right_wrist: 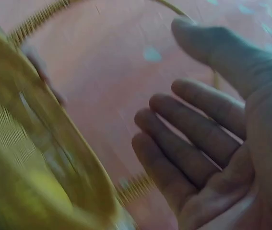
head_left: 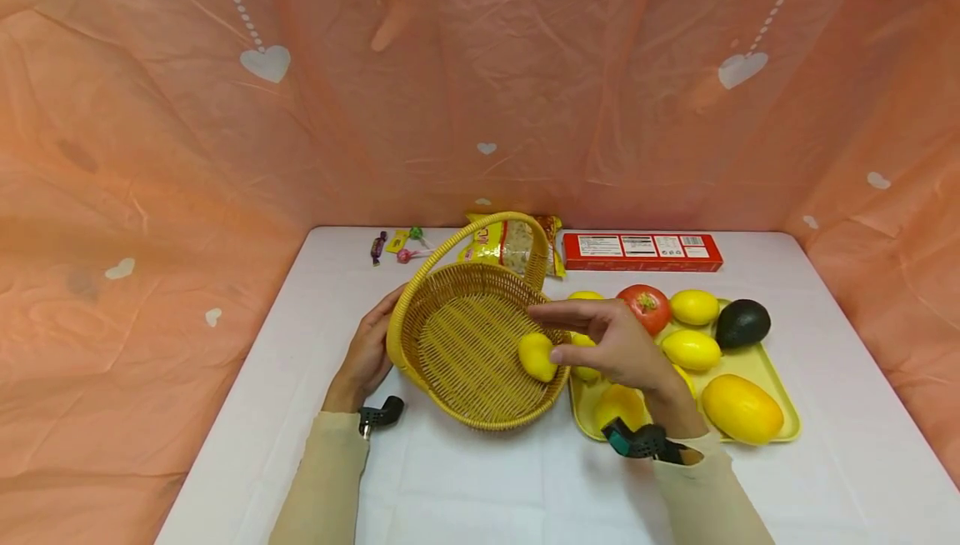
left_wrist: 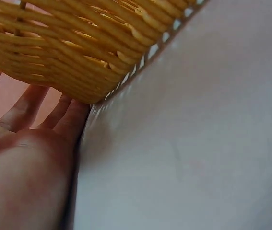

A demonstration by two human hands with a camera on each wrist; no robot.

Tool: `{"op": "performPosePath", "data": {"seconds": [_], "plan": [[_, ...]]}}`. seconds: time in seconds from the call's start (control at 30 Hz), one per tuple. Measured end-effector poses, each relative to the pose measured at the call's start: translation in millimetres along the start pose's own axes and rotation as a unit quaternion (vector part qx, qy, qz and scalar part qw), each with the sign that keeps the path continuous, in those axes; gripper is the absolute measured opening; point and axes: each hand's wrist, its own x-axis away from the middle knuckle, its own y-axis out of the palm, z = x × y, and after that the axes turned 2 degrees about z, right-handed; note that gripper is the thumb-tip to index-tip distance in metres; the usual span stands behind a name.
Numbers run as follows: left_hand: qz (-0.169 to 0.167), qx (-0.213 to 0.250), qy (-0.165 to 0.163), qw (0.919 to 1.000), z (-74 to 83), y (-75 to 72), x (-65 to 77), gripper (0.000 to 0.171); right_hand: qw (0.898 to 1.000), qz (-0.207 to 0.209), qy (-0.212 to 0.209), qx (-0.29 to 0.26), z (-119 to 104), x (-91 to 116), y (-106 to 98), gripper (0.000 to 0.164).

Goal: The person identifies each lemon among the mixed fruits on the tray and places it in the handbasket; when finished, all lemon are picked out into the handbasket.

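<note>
A wicker basket [head_left: 465, 353] with a tall handle stands mid-table. Against its left side rests my left hand [head_left: 371, 345]; the left wrist view shows that hand's fingers [left_wrist: 23, 108] extended, touching the lower wall. Inside the basket, at the right, lies a yellow lemon [head_left: 537, 357]. My right hand [head_left: 618, 345] is over the basket's right rim beside this lemon. In the right wrist view, the fingers [right_wrist: 193, 124] are loosely extended and the palm holds nothing. The lemon [right_wrist: 49, 191] looks blurred there.
Right of the basket, a yellow tray [head_left: 759, 370] bears several lemons [head_left: 690, 351], a pomegranate [head_left: 647, 308], an avocado [head_left: 742, 324] and a mango [head_left: 741, 408]. Behind stand a snack bag [head_left: 517, 245] and a red box [head_left: 641, 253]. Wrapped candy [head_left: 378, 248] and lollipops [head_left: 405, 255] lie back left.
</note>
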Motion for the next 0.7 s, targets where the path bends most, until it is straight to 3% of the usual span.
{"op": "performPosePath", "data": {"seconds": [0.23, 0.57, 0.7], "plan": [[-0.001, 0.005, 0.006, 1.0, 0.6, 0.2, -1.0, 0.052, 0.998, 0.057, -0.02, 0.008, 12, 42, -59, 0.049], [0.005, 0.013, -0.002, 0.9999, -2.7, 0.1, -2.3, 0.05, 0.985, 0.148, 0.056, 0.072, 9, 100, -114, 0.042], [0.005, 0.011, -0.003, 0.9999, -2.2, -1.3, -1.8, 0.05, 0.973, 0.167, 0.083, 0.135, 10, 116, -129, 0.042]]}}
